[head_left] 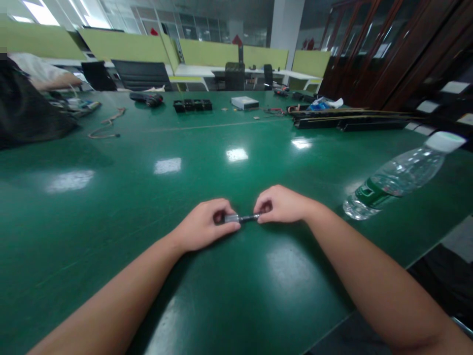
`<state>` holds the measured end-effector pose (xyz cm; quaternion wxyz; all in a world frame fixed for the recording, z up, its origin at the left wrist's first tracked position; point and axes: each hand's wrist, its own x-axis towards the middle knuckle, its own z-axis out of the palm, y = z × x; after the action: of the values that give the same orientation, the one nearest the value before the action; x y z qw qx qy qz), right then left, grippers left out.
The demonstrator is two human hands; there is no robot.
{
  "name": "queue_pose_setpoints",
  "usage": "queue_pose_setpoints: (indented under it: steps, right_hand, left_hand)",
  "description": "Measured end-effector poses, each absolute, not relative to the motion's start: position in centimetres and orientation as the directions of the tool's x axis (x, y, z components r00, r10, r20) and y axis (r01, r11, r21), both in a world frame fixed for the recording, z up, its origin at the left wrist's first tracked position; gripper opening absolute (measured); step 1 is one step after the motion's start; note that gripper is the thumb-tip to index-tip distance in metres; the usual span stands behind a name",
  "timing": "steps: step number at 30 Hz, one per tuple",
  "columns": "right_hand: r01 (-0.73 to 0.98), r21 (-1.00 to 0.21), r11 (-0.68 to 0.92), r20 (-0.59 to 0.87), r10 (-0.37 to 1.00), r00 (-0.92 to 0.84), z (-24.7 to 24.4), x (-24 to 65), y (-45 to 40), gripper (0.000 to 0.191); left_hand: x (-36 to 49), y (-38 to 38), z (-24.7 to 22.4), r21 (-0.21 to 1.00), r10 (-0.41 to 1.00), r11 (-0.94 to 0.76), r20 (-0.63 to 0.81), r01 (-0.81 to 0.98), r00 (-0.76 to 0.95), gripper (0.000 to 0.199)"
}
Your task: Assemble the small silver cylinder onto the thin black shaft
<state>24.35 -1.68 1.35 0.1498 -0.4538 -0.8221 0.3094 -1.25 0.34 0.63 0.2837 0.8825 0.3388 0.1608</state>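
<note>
White light glares at upper left. Reflections spot the table (207,180) across mid-frame. The upper-right cabinet (364,44) looks dim, stretched.

Pen-like tool (248,217) sat between left hand (202,224) and right hand (284,203), at near side of desk (207,291). Bottle (401,175) was on desk, right of right hand. Far side, left to right, held cable (108,120), module row (192,105), box (244,102), rails (321,122). Chair (141,74) stood past desk, partition (125,45) behind it; cabinet (364,49) behind rails.
</note>
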Motion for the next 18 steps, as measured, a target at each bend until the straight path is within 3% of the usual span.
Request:
queue_pose_setpoints:
  steps: [13, 18]
  right_hand:
    - [0.68, -0.648, 0.343, -0.091, 0.851, -0.517, 1.8, 25.7, -1.4, 0.021]
    - [0.616, -0.7, 0.361, -0.013, 0.856, -0.516, 1.0, 23.3, -1.8, 0.024]
  left_hand:
    - [-1.3, 0.1, 1.0, 0.614, 0.697, -0.601, 0.091, 0.511, 0.711, 0.028]
    - [-1.3, 0.2, 0.7, 0.605, 0.705, -0.601, 0.093, 0.523, 0.703, 0.027]
